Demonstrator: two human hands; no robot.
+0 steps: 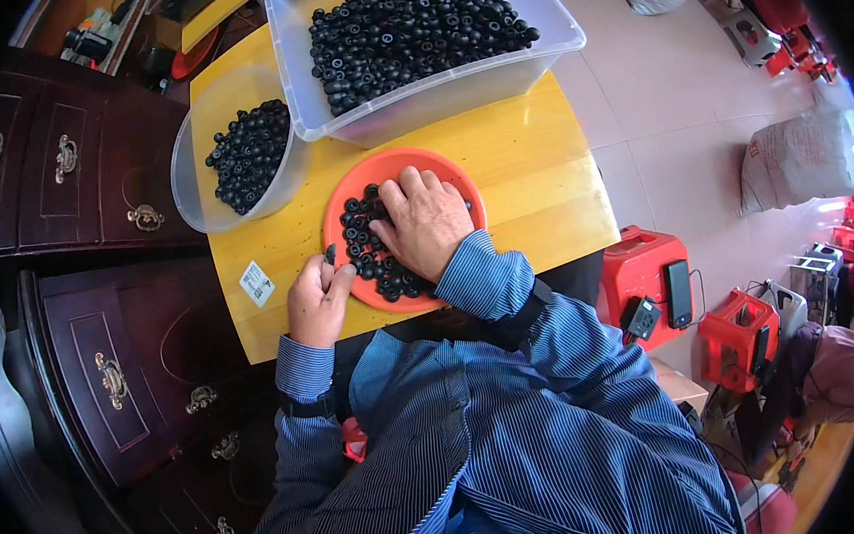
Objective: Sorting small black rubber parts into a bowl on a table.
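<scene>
Orange dish (369, 168) on the yellow worktop (530, 178), near the front edge, close to the wearer's body. In it I see a loose layer of black rings (353, 235), bunched toward the left and lower side. Behind it, the big bin (434, 106), translucent, heaped with what look like the same rings. Left of that, the round tub (186, 135), clear, holds a smaller pile, banked to its right side.

Left hand (314, 301): at the dish's left rim, grip pinched on a small dark piece (331, 254) between thumb and finger. Right hand (429, 225): back up over the dish, fingers bent down among the rings; I cannot tell whether its grip has closed on any.

Edges and room: wood shows right of the dish, out to the worktop's right edge with pale floor (625, 101) beyond. On the left, a narrower strip carries a white label (256, 283); dark drawers (102, 343) stand alongside. Red stool (617, 282) off the right front corner.

Hard to make out: the right palm hides part of the dish; the bin's far side is cut off at the top; I cannot identify the dark piece.
</scene>
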